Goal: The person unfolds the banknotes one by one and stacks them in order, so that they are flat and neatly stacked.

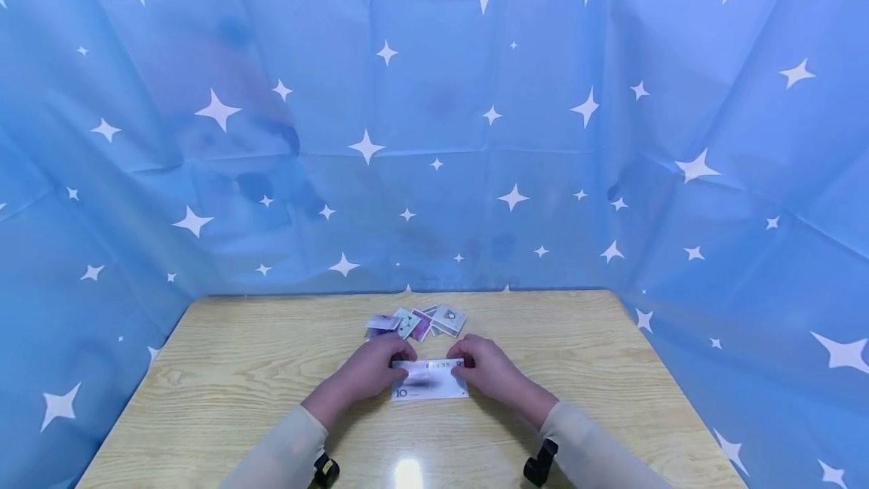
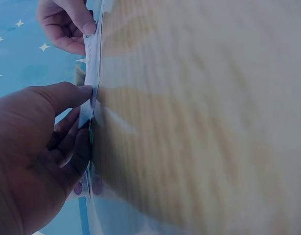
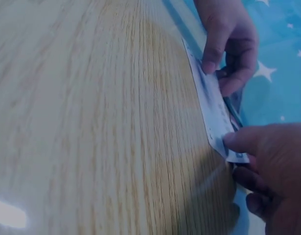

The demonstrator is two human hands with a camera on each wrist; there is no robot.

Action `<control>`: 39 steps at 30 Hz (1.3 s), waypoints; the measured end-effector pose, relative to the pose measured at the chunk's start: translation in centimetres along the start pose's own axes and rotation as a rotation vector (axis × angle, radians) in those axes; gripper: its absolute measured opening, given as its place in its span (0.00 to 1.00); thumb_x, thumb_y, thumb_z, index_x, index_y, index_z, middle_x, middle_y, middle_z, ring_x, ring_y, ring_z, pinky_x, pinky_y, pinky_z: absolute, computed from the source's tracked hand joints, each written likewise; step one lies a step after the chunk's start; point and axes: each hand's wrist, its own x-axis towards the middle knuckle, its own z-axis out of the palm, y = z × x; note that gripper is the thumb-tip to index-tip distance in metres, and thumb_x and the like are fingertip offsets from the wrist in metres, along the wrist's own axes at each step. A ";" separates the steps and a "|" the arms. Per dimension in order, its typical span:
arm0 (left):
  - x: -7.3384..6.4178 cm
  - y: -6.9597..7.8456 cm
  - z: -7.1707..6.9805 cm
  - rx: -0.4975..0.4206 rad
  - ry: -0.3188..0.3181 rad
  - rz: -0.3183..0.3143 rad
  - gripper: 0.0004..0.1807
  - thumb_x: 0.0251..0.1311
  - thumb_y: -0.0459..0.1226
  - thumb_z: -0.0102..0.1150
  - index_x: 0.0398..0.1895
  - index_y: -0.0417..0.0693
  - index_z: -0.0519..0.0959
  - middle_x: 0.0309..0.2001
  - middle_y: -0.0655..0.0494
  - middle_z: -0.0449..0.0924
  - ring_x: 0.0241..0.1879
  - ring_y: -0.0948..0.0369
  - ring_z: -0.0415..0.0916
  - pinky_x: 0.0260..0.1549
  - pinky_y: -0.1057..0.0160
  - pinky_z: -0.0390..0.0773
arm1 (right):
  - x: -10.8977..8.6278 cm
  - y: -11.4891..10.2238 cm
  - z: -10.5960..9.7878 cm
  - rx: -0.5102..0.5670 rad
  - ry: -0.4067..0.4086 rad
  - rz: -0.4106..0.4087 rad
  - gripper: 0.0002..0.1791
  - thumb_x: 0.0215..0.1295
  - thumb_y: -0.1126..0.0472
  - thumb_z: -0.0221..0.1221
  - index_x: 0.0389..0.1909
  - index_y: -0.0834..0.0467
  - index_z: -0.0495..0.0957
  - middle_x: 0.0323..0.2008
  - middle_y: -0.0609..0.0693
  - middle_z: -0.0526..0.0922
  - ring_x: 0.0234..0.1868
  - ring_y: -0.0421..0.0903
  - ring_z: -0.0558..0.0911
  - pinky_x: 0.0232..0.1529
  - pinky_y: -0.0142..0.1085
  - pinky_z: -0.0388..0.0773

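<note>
A pale banknote (image 1: 429, 389) printed with a 10 lies near the middle of the table, its long side across. My left hand (image 1: 372, 365) pinches its left end, thumb on top and curled fingers behind. At the other end my right hand (image 1: 492, 368) pinches it the same way. In the left wrist view the left hand (image 2: 37, 142) grips the note (image 2: 93, 63) close to the table surface. The right wrist view has the right hand's thumb (image 3: 241, 139) pressed on the note (image 3: 209, 105), with the fingers curled beneath its edge.
Just beyond the hands lies a loose, overlapping pile of several notes (image 1: 422, 323), some purple, some greenish or grey. The wood-grain table (image 1: 224, 368) ends at a blue curtain (image 1: 434, 172) with white stars. A bright light reflection (image 1: 409, 472) shows at the table's near side.
</note>
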 end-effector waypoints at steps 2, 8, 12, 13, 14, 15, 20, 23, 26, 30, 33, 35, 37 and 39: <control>0.0 0.0 0.0 0.025 0.012 0.018 0.12 0.67 0.33 0.76 0.51 0.52 0.89 0.47 0.63 0.85 0.51 0.61 0.82 0.58 0.50 0.83 | 0.0 0.0 -0.1 -0.019 0.001 -0.015 0.09 0.71 0.66 0.73 0.49 0.55 0.90 0.39 0.44 0.80 0.37 0.39 0.78 0.39 0.35 0.80; 0.1 0.0 -0.2 0.059 0.015 0.026 0.12 0.66 0.35 0.76 0.51 0.53 0.89 0.47 0.64 0.84 0.49 0.62 0.81 0.57 0.52 0.83 | -0.1 0.1 -0.1 -0.043 0.009 -0.020 0.08 0.71 0.65 0.73 0.48 0.54 0.89 0.40 0.44 0.79 0.38 0.40 0.77 0.39 0.35 0.79; 0.1 0.2 -0.3 0.047 -0.004 0.010 0.11 0.67 0.36 0.76 0.51 0.53 0.89 0.47 0.64 0.84 0.49 0.64 0.80 0.57 0.52 0.83 | -0.2 -0.1 -0.3 -0.021 0.012 -0.003 0.08 0.71 0.65 0.74 0.48 0.54 0.89 0.40 0.45 0.79 0.38 0.41 0.77 0.38 0.35 0.79; 0.1 0.3 -0.3 0.041 -0.005 0.014 0.11 0.67 0.36 0.76 0.51 0.52 0.89 0.47 0.63 0.84 0.49 0.63 0.80 0.57 0.52 0.83 | -0.3 -0.1 -0.3 -0.010 0.011 0.001 0.08 0.71 0.65 0.74 0.48 0.55 0.89 0.40 0.46 0.79 0.38 0.42 0.77 0.39 0.35 0.79; 0.2 0.3 -0.3 0.040 -0.007 0.010 0.12 0.67 0.36 0.76 0.51 0.52 0.89 0.47 0.64 0.84 0.49 0.64 0.80 0.57 0.52 0.83 | -0.3 -0.2 -0.4 -0.001 0.011 0.002 0.08 0.71 0.65 0.74 0.48 0.55 0.89 0.40 0.46 0.80 0.39 0.42 0.78 0.39 0.35 0.79; 0.2 0.4 -0.3 0.039 -0.006 0.011 0.12 0.67 0.36 0.77 0.51 0.52 0.89 0.47 0.64 0.84 0.49 0.64 0.80 0.56 0.52 0.83 | -0.4 -0.2 -0.4 0.009 0.013 0.004 0.08 0.71 0.65 0.74 0.48 0.55 0.89 0.41 0.47 0.80 0.39 0.42 0.78 0.39 0.35 0.79; 0.0 0.5 -0.6 0.023 -0.002 0.007 0.12 0.66 0.37 0.77 0.51 0.52 0.88 0.46 0.64 0.83 0.47 0.64 0.80 0.55 0.53 0.83 | -0.5 -0.3 -0.4 0.024 0.020 0.005 0.08 0.71 0.65 0.74 0.48 0.56 0.89 0.41 0.47 0.80 0.39 0.42 0.78 0.39 0.35 0.79; -0.2 0.5 -0.9 -0.038 -0.004 -0.003 0.12 0.68 0.36 0.76 0.52 0.50 0.88 0.46 0.63 0.84 0.47 0.62 0.80 0.54 0.52 0.84 | -0.5 -0.3 -0.4 0.025 0.036 -0.006 0.08 0.71 0.65 0.74 0.48 0.56 0.89 0.41 0.46 0.81 0.40 0.40 0.79 0.41 0.34 0.81; -0.5 0.5 -1.4 -0.130 0.001 -0.031 0.11 0.71 0.36 0.74 0.53 0.47 0.88 0.47 0.61 0.85 0.47 0.62 0.81 0.53 0.53 0.84 | -0.3 -0.7 -0.4 0.061 0.066 -0.028 0.08 0.70 0.66 0.74 0.47 0.59 0.88 0.40 0.47 0.82 0.40 0.42 0.81 0.42 0.35 0.83; -1.0 0.6 -2.4 -0.223 0.039 -0.050 0.11 0.74 0.36 0.72 0.55 0.43 0.87 0.49 0.54 0.86 0.46 0.61 0.82 0.50 0.56 0.85 | 0.1 -1.4 -0.4 0.093 0.099 -0.035 0.07 0.72 0.65 0.73 0.47 0.61 0.88 0.41 0.47 0.83 0.41 0.44 0.82 0.41 0.36 0.84; -1.2 0.6 -3.3 -0.262 0.081 -0.054 0.11 0.73 0.34 0.71 0.55 0.42 0.87 0.50 0.51 0.87 0.45 0.60 0.82 0.47 0.58 0.86 | 0.6 -1.8 -0.4 0.086 0.107 -0.024 0.07 0.73 0.63 0.73 0.47 0.60 0.88 0.43 0.47 0.84 0.42 0.43 0.83 0.40 0.35 0.84; -1.2 0.5 -3.8 -0.276 0.109 -0.062 0.10 0.73 0.33 0.70 0.54 0.43 0.87 0.50 0.51 0.87 0.45 0.61 0.82 0.46 0.60 0.86 | 0.9 -2.1 -0.3 0.088 0.110 -0.015 0.07 0.73 0.63 0.72 0.47 0.59 0.88 0.44 0.47 0.84 0.42 0.43 0.83 0.41 0.35 0.84; -1.1 0.3 -4.3 -0.294 0.141 -0.066 0.09 0.73 0.32 0.70 0.53 0.44 0.87 0.49 0.52 0.87 0.44 0.61 0.82 0.44 0.61 0.86 | 1.2 -2.4 -0.3 0.095 0.116 -0.008 0.08 0.74 0.62 0.72 0.48 0.59 0.88 0.44 0.47 0.85 0.43 0.43 0.83 0.41 0.35 0.85; -1.0 0.0 -4.7 -0.309 0.171 -0.073 0.09 0.73 0.31 0.70 0.53 0.44 0.88 0.48 0.54 0.88 0.43 0.61 0.82 0.43 0.61 0.85 | 1.7 -2.8 -0.3 0.102 0.122 0.003 0.09 0.75 0.60 0.72 0.51 0.59 0.87 0.44 0.46 0.85 0.43 0.43 0.83 0.42 0.36 0.85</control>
